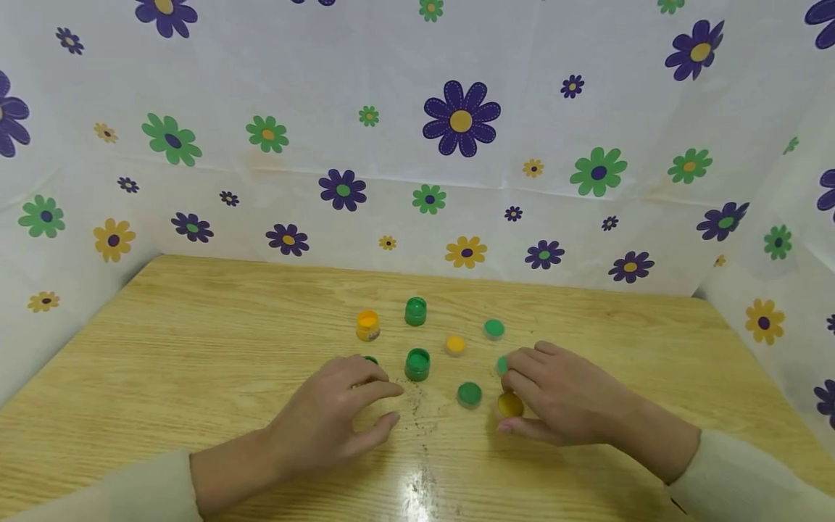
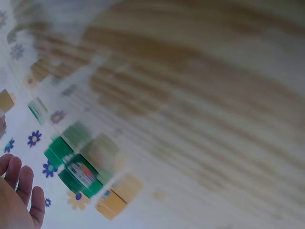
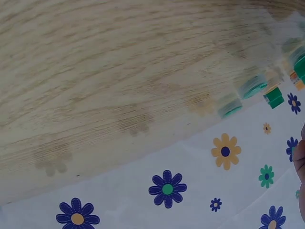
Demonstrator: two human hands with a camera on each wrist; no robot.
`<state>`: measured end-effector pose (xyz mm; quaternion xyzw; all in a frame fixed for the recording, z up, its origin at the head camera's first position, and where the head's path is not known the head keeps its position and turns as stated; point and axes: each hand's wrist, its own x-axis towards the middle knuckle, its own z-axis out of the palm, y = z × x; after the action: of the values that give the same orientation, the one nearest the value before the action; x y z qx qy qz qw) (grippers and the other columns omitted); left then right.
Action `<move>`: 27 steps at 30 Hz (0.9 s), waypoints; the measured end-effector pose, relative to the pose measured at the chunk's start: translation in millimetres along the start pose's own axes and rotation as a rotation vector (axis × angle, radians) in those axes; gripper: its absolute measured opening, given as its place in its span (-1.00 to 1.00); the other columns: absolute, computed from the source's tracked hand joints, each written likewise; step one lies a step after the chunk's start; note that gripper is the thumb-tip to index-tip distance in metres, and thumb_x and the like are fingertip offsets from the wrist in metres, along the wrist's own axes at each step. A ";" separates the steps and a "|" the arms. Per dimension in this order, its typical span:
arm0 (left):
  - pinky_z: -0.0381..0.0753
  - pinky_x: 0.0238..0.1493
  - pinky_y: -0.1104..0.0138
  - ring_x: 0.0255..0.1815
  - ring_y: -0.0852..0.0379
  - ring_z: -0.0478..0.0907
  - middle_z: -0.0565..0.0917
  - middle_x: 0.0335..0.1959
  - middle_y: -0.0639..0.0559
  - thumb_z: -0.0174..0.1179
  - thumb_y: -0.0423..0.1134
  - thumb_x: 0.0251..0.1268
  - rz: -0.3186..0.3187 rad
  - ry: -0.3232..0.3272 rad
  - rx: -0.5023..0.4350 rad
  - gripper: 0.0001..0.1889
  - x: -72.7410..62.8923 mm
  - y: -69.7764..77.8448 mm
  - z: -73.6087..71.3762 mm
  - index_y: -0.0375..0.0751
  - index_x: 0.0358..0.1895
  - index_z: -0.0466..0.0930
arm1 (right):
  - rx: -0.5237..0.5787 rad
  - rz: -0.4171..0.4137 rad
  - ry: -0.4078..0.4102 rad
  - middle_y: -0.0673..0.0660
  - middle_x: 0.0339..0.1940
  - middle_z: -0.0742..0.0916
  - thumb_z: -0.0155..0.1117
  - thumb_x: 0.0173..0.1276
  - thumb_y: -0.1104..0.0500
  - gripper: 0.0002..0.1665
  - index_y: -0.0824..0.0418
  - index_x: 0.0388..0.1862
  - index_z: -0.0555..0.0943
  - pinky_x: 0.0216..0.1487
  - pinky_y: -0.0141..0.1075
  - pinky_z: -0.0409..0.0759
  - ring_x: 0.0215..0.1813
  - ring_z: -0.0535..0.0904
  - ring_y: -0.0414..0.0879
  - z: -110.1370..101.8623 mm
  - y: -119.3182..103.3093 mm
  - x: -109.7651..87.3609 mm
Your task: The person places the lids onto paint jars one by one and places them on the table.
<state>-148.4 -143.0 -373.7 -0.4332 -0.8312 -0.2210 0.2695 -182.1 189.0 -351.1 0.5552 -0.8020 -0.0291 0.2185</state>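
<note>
My right hand pinches a dark yellow lid between thumb and fingers, low over the table. Its fingers partly cover a light green lid. To the left, my left hand hovers palm down with relaxed fingers and nothing between them. Behind its knuckles a small jar with a green rim is mostly hidden. An uncovered green paint jar stands just beyond the left fingertips. In the left wrist view, the left fingers are loosely extended beside the jars.
Farther back stand an uncovered orange paint jar and another green jar. Loose lids lie between the hands and beyond: yellow, light green and dark green. A flowered cloth rises behind the wooden table.
</note>
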 end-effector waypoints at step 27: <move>0.63 -0.18 0.18 -0.24 0.12 0.61 0.70 -0.27 0.03 0.49 -0.05 -0.01 -0.211 -0.067 0.140 -0.64 -11.3 -48.3 -9.1 -0.19 -0.18 0.76 | 0.036 0.350 -0.210 -0.11 -0.39 0.49 0.24 0.40 -0.20 -0.60 0.12 -0.26 0.59 -0.29 -0.26 0.48 -0.40 0.32 -0.28 16.7 47.6 -57.7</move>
<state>-181.1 -180.7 -380.5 -0.3305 -0.8941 -0.1751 0.2465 -213.7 256.1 -370.8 0.4049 -0.9051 -0.0342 0.1253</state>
